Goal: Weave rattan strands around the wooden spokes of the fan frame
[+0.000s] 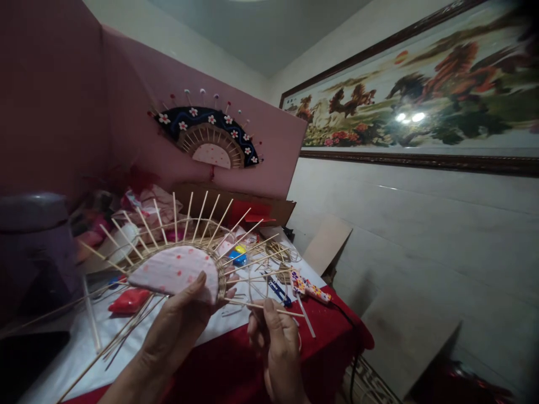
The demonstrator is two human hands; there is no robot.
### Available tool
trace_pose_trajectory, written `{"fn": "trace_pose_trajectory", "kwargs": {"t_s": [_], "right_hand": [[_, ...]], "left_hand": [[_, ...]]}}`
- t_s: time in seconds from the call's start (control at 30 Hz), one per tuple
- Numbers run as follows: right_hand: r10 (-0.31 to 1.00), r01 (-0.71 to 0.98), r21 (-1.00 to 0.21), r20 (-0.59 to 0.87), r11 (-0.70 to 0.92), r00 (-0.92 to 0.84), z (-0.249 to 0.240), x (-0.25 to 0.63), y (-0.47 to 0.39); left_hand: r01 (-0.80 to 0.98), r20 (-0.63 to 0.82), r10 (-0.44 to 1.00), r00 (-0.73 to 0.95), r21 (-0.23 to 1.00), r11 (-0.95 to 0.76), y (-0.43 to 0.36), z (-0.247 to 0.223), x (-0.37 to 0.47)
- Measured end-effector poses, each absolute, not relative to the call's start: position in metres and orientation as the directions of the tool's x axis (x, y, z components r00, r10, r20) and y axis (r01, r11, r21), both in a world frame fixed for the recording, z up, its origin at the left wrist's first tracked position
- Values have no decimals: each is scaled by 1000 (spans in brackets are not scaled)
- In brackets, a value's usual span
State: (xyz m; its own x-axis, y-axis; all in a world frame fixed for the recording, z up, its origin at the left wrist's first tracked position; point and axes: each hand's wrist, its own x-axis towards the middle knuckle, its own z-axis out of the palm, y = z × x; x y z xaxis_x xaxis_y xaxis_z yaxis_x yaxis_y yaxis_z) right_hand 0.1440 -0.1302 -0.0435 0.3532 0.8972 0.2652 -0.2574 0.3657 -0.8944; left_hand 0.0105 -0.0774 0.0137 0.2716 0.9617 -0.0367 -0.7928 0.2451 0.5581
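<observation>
A half-woven fan (166,268) with a pale, red-spotted half-round panel is tilted up above the table. Thin wooden sticks radiate from its curved edge, and woven strands wrap the base of the sticks. My left hand (185,308) grips the panel at its lower right, thumb on the front and fingers behind. Close by, my right hand (275,342) is closed, with thumb and finger pinching at the lowest right stick (290,311). A thin weaving strand (251,283) loops up near those fingers; whether they hold it too is hard to see.
On the table's white cover (80,342) lie a red packet (128,301), loose canes (126,331), a blue cutter (278,289) and a flower-patterned glue gun (309,286) with a cord. Coiled strands (280,249) sit farther back. A finished dark fan (210,126) hangs on a pink board.
</observation>
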Motion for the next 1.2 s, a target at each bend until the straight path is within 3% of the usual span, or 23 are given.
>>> {"fn": "trace_pose_trajectory", "kwargs": {"t_s": [0.17,0.4,0.83,1.2], "right_hand": [[906,-259,-893,281,368,317,-43,148,-125],[904,-201,-912,285,358,318,-50,149,-127],[893,-59,-938,303,341,334,-40,142,-137],[829,241,-895,440,375,345,-51,145,-135]], "left_hand": [[-721,-22,927,373,622,305,-78,11,12],[-680,-86,970,228,699,222,-75,16,15],[-658,-59,973,223,728,195,-78,14,18],[-670,-53,975,218,718,189,-75,13,19]]}}
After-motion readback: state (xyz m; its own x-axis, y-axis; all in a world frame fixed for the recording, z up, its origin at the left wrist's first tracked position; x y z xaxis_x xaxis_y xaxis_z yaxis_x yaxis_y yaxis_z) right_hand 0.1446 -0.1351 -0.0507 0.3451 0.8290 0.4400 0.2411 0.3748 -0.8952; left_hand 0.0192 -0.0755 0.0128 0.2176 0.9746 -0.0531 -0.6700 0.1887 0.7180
